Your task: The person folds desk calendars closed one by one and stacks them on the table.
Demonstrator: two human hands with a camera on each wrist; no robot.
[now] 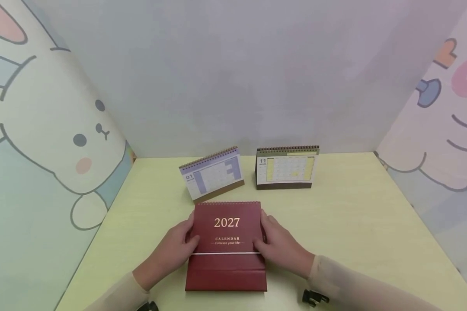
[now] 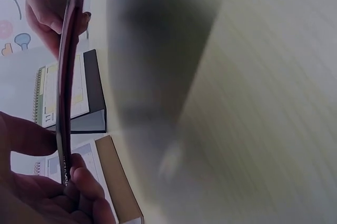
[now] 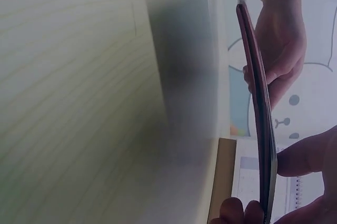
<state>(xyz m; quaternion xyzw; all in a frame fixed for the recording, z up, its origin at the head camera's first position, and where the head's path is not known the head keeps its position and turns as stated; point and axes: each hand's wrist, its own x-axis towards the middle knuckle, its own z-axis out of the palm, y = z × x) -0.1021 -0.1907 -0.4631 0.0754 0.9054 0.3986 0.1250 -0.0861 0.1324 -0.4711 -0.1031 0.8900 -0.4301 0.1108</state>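
A dark red desk calendar (image 1: 227,259) marked 2027 is held between both hands, folded flat and raised above the table. My left hand (image 1: 173,244) grips its left edge, thumb on the cover and fingers beneath. On the opposite edge, my right hand (image 1: 282,244) pinches it the same way. The left wrist view shows the calendar (image 2: 64,77) edge-on, its shadow falling on the tabletop. In the right wrist view the thin folded calendar (image 3: 260,103) also appears from the side, with the left hand (image 3: 284,40) at its far edge.
Behind the red calendar stand a purple-and-white desk calendar (image 1: 214,175), set at an angle, and a green-and-yellow one (image 1: 288,168) to its right. The pale wooden table (image 1: 373,233) meets a plain back wall (image 1: 233,77). Cartoon-printed walls (image 1: 43,108) flank both sides.
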